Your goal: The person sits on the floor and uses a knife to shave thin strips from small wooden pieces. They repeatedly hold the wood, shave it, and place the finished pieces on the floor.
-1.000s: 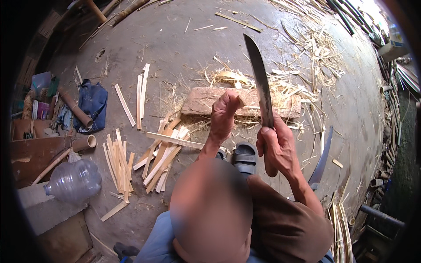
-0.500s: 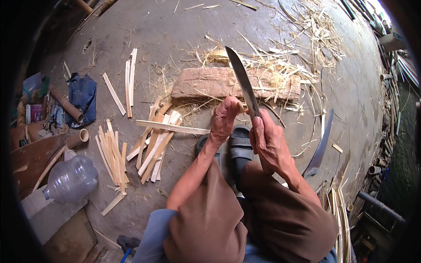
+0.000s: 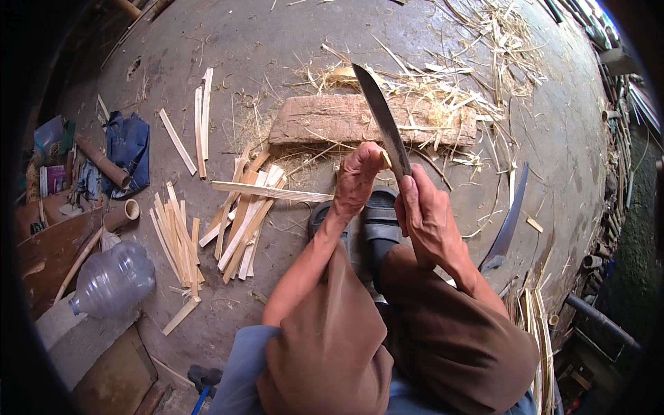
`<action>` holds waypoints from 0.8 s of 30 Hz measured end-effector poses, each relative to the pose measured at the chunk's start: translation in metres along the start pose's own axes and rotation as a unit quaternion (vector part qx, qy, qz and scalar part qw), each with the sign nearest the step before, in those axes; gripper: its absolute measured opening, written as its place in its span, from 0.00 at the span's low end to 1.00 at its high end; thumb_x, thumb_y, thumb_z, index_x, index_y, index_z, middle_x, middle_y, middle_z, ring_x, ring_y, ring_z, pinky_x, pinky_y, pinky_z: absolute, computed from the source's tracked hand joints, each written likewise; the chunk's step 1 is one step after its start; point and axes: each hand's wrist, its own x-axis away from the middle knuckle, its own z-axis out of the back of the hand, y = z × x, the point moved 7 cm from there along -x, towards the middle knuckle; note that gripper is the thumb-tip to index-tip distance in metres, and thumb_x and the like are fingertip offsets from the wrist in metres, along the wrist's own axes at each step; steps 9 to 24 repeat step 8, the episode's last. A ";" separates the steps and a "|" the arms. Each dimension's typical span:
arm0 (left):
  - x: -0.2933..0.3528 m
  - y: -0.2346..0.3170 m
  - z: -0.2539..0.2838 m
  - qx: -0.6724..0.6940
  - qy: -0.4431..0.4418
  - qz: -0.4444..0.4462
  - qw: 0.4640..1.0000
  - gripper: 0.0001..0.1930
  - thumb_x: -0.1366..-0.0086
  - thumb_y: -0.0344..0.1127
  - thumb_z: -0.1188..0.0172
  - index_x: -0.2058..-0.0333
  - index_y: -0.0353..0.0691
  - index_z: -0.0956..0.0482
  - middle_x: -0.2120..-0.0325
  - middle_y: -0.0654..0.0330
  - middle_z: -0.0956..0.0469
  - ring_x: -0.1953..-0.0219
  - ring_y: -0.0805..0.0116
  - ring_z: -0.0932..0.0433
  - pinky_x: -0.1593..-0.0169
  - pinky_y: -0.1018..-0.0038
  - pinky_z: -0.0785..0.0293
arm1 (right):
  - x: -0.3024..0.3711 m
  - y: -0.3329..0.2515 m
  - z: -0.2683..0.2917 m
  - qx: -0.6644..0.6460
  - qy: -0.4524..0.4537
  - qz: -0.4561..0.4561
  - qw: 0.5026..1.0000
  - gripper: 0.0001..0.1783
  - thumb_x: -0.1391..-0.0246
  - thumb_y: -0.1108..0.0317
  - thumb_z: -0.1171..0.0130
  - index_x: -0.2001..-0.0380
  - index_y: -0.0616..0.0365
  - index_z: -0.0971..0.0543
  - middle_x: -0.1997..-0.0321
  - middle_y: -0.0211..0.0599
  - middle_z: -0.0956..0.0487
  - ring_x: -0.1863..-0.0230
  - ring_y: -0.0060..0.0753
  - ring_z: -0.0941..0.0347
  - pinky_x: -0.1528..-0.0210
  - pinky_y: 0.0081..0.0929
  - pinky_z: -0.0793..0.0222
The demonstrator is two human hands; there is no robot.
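Observation:
My right hand is wrapped round the hidden handle of a long, dark-bladed knife, thumb lying at the base of the blade. The blade points up and away, leaning slightly left. Close beside its lower part, my left hand is closed, pinching a pale bamboo strip; only a short end of it shows by the blade. A longer bamboo strip reaches from a loose pile of strips to my left wrist; whether my fingers hold it, I cannot tell.
Beyond my hands lies a wooden block with shavings on and behind it. A curved saw blade rests at right. More strips, a clear plastic bottle and a bamboo tube are at left. My sandals are below.
The view has shifted slightly, so the floor things sit a little higher in the picture. Both hands keep nearly the same hold, with the knife still beside the left fingers.

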 end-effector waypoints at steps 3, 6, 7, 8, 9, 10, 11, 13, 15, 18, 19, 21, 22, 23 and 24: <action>0.002 -0.001 0.003 -0.009 0.003 0.000 1.000 0.20 0.28 0.52 0.50 0.70 0.40 0.26 0.75 0.71 0.31 0.70 0.82 0.37 0.64 0.81 0.38 | -0.001 0.002 -0.002 0.002 -0.003 0.010 1.000 0.12 0.32 0.66 0.57 0.49 0.57 0.33 0.84 0.52 0.30 0.79 0.60 0.27 0.76 0.47 0.38; 0.002 0.000 0.002 -0.005 0.000 0.004 1.000 0.20 0.28 0.52 0.50 0.69 0.40 0.26 0.75 0.71 0.31 0.70 0.82 0.37 0.64 0.81 0.38 | -0.002 0.005 -0.003 0.011 0.006 0.023 1.000 0.12 0.32 0.66 0.57 0.49 0.57 0.33 0.83 0.52 0.30 0.79 0.61 0.27 0.76 0.48 0.38; 0.002 -0.001 0.001 -0.004 0.000 0.007 1.000 0.20 0.28 0.52 0.50 0.69 0.40 0.26 0.75 0.71 0.31 0.70 0.82 0.37 0.64 0.81 0.38 | -0.002 0.005 -0.003 0.015 0.010 0.028 0.999 0.12 0.32 0.66 0.57 0.49 0.58 0.33 0.83 0.52 0.30 0.78 0.61 0.27 0.76 0.48 0.38; 0.001 -0.001 0.002 -0.002 -0.001 0.009 1.000 0.20 0.28 0.52 0.50 0.69 0.40 0.26 0.75 0.71 0.31 0.70 0.82 0.37 0.64 0.81 0.38 | -0.002 0.004 -0.003 0.031 0.015 0.030 0.999 0.13 0.32 0.67 0.56 0.48 0.57 0.34 0.82 0.54 0.29 0.78 0.62 0.26 0.76 0.49 0.37; 0.001 -0.001 0.002 -0.002 -0.001 0.009 1.000 0.20 0.28 0.52 0.50 0.69 0.40 0.26 0.75 0.71 0.31 0.70 0.82 0.37 0.64 0.81 0.38 | -0.002 0.004 -0.003 0.031 0.015 0.030 0.999 0.13 0.32 0.67 0.56 0.48 0.57 0.34 0.82 0.54 0.29 0.78 0.62 0.26 0.76 0.49 0.37; 0.001 -0.001 0.002 -0.002 -0.001 0.009 1.000 0.20 0.28 0.52 0.50 0.69 0.40 0.26 0.75 0.71 0.31 0.70 0.82 0.37 0.64 0.81 0.38 | -0.002 0.004 -0.003 0.031 0.015 0.030 0.999 0.13 0.32 0.67 0.56 0.48 0.57 0.34 0.82 0.54 0.29 0.78 0.62 0.26 0.76 0.49 0.37; 0.001 -0.001 0.002 -0.002 -0.001 0.009 1.000 0.20 0.28 0.52 0.50 0.69 0.40 0.26 0.75 0.71 0.31 0.70 0.82 0.37 0.64 0.81 0.38 | -0.002 0.004 -0.003 0.031 0.015 0.030 0.999 0.13 0.32 0.67 0.56 0.48 0.57 0.34 0.82 0.54 0.29 0.78 0.62 0.26 0.76 0.49 0.37; 0.001 -0.001 0.002 -0.002 -0.001 0.009 1.000 0.20 0.28 0.52 0.50 0.69 0.40 0.26 0.75 0.71 0.31 0.70 0.82 0.37 0.64 0.81 0.38 | -0.002 0.004 -0.003 0.031 0.015 0.030 0.999 0.13 0.32 0.67 0.56 0.48 0.57 0.34 0.82 0.54 0.29 0.78 0.62 0.26 0.76 0.49 0.37; 0.001 -0.001 0.002 -0.002 -0.001 0.009 1.000 0.20 0.28 0.52 0.50 0.69 0.40 0.26 0.75 0.71 0.31 0.70 0.82 0.37 0.64 0.81 0.38 | -0.002 0.004 -0.003 0.031 0.015 0.030 0.999 0.13 0.32 0.67 0.56 0.48 0.57 0.34 0.82 0.54 0.29 0.78 0.62 0.26 0.76 0.49 0.37; 0.001 -0.001 0.002 -0.002 -0.001 0.009 1.000 0.20 0.28 0.52 0.50 0.69 0.40 0.26 0.75 0.71 0.31 0.70 0.82 0.37 0.64 0.81 0.38 | -0.002 0.004 -0.003 0.031 0.015 0.030 0.999 0.13 0.32 0.67 0.56 0.48 0.57 0.34 0.82 0.54 0.29 0.78 0.62 0.26 0.76 0.49 0.37; 0.001 -0.001 0.002 -0.002 -0.001 0.009 1.000 0.20 0.28 0.52 0.50 0.69 0.40 0.26 0.75 0.71 0.31 0.70 0.82 0.37 0.64 0.81 0.38 | -0.002 0.004 -0.003 0.031 0.015 0.030 0.999 0.13 0.32 0.67 0.56 0.48 0.57 0.34 0.82 0.54 0.29 0.78 0.62 0.26 0.76 0.49 0.37; 0.001 -0.001 0.002 -0.002 -0.001 0.009 1.000 0.20 0.28 0.52 0.50 0.69 0.40 0.26 0.75 0.71 0.31 0.70 0.82 0.37 0.64 0.81 0.38 | -0.002 0.004 -0.003 0.031 0.015 0.030 0.999 0.13 0.32 0.67 0.56 0.48 0.57 0.34 0.82 0.54 0.29 0.78 0.62 0.26 0.76 0.49 0.37; 0.001 -0.001 0.002 -0.002 -0.001 0.009 1.000 0.20 0.28 0.52 0.50 0.69 0.40 0.26 0.75 0.71 0.31 0.70 0.82 0.37 0.64 0.81 0.38 | -0.002 0.004 -0.003 0.031 0.015 0.030 0.999 0.13 0.32 0.67 0.56 0.48 0.57 0.34 0.82 0.54 0.29 0.78 0.62 0.26 0.76 0.49 0.37; 0.001 -0.001 0.002 -0.002 -0.001 0.009 1.000 0.20 0.28 0.52 0.50 0.69 0.40 0.26 0.75 0.71 0.31 0.70 0.82 0.37 0.64 0.81 0.38 | -0.002 0.004 -0.003 0.031 0.015 0.030 0.999 0.13 0.32 0.67 0.56 0.48 0.57 0.34 0.82 0.54 0.29 0.78 0.62 0.26 0.76 0.49 0.37; 0.001 -0.001 0.002 -0.002 -0.001 0.009 1.000 0.20 0.28 0.52 0.50 0.69 0.40 0.26 0.75 0.71 0.31 0.70 0.82 0.37 0.64 0.81 0.38 | -0.002 0.004 -0.003 0.031 0.015 0.030 0.999 0.13 0.32 0.67 0.56 0.48 0.57 0.34 0.82 0.54 0.29 0.78 0.62 0.26 0.76 0.49 0.37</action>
